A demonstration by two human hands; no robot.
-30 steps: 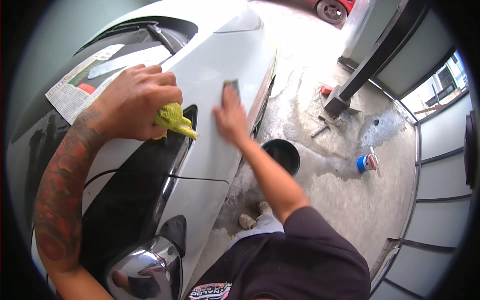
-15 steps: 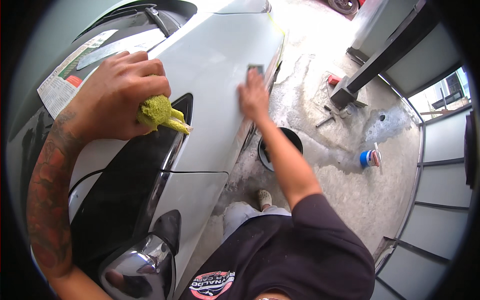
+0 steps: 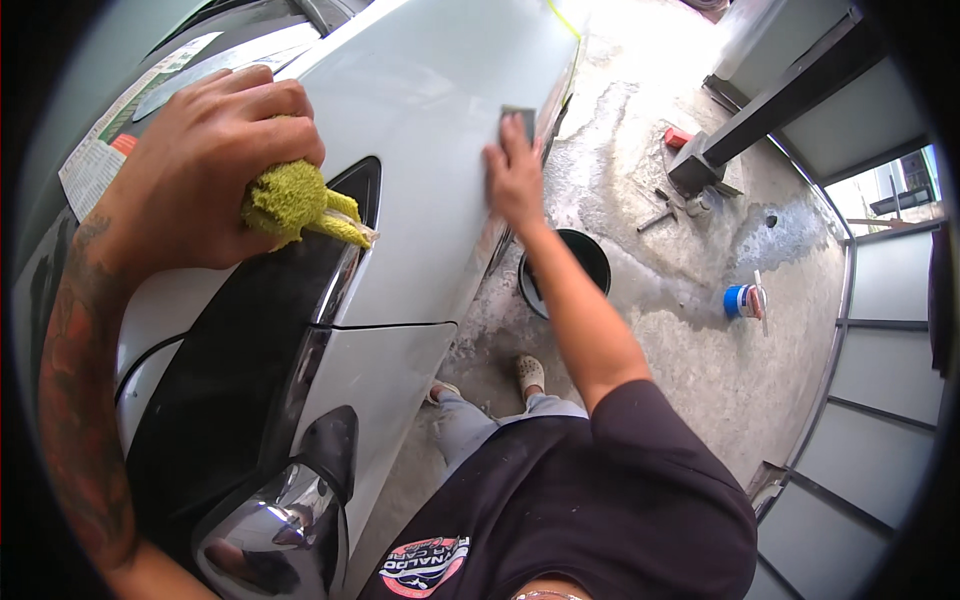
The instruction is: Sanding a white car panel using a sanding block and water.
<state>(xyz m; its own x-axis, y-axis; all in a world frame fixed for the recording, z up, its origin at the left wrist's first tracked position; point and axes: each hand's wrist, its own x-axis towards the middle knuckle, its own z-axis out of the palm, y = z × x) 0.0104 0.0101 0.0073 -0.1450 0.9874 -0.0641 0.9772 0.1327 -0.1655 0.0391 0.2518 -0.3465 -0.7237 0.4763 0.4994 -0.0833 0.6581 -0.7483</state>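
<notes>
My left hand (image 3: 215, 150) is closed around a bunched yellow-green microfiber cloth (image 3: 285, 203), over the dark side window (image 3: 230, 350) of a silver-grey car. One end of the cloth hangs beside the small triangular window trim (image 3: 368, 190). Farther forward, my right hand (image 3: 517, 190) reaches across the car's front fender (image 3: 420, 190). Its fingers lie over a small dark grey rectangular pad (image 3: 519, 118), which looks like sandpaper, and press it to the painted surface. My palm and fingers hide the pad's near part.
A chrome side mirror (image 3: 265, 530) juts out near me. Newspaper (image 3: 95, 175) covers part of the windscreen. On the concrete floor stand a black bucket (image 3: 594, 262) and a blue-and-white tub (image 3: 738, 301). A red block (image 3: 678, 137) lies by a dark post (image 3: 780, 100).
The view has shifted slightly. My right hand, blurred before, now shows more sharply on the fender with the pad. My left hand still grips the cloth, a little farther left in view.
</notes>
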